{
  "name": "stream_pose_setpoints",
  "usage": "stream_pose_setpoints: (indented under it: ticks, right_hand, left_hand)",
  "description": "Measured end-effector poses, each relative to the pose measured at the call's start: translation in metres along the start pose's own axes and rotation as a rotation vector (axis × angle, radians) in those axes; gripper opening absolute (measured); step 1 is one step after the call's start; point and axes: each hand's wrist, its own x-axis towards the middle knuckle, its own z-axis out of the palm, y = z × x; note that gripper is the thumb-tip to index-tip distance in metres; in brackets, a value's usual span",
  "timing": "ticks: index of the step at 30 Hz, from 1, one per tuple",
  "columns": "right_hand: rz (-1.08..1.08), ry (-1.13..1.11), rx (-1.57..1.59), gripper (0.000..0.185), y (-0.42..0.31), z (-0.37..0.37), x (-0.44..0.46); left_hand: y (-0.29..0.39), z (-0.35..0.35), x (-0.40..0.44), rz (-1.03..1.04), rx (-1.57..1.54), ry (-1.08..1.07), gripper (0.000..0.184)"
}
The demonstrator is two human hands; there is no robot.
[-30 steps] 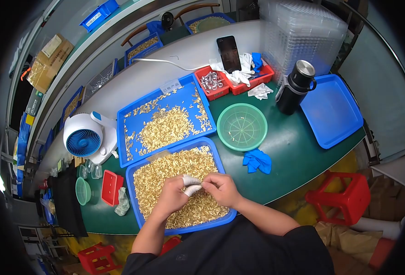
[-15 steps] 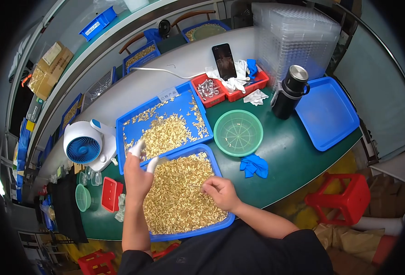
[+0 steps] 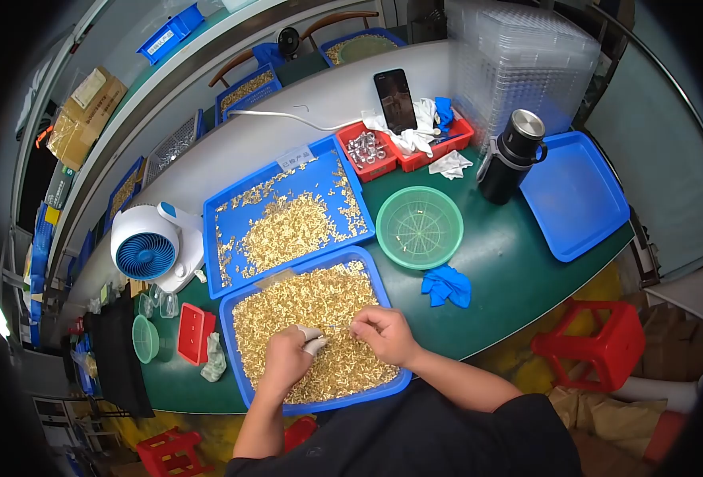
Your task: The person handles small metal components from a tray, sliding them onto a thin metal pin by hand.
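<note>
My left hand (image 3: pixel 290 355), with white covers on the thumb and forefinger, is closed in a pinch above the near blue tray (image 3: pixel 227 330). Whatever sits between those fingertips is too small to make out. Opposite it, my right hand (image 3: pixel 386 335) pinches a thin metal pin (image 3: pixel 337 327) that points left, toward the left fingertips. Below both hands, a thick layer of small brass-coloured parts (image 3: pixel 288 298) fills the near tray. Behind it a second blue tray (image 3: pixel 223 215) with a paper label holds a looser heap of similar parts (image 3: pixel 288 230).
Right of the trays are a green round basket (image 3: pixel 420 228) and a crumpled blue glove (image 3: pixel 447 286). Further back stand red bins (image 3: pixel 371 156), a phone (image 3: pixel 395 101), a black flask (image 3: pixel 510 159) and stacked clear trays (image 3: pixel 518 67). A white fan (image 3: pixel 146 242) stands at left.
My left hand has come down from the edge of the far tray to the near tray and closed beside the pin. My right hand stays in about the same place.
</note>
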Motion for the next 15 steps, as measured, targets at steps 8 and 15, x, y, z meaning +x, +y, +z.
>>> stream_pose_setpoints:
  ticks: [8, 15]
  right_hand:
    - [-0.008, 0.007, -0.035, 0.014, -0.007, -0.001, 0.0]
    - [-0.033, 0.045, -0.027, 0.014, -0.002, 0.002, 0.001]
  left_hand:
    - [0.002, 0.0, 0.007, -0.126, -0.218, 0.071, 0.013]
    - [0.002, 0.009, 0.001, -0.22, -0.937, 0.107, 0.017]
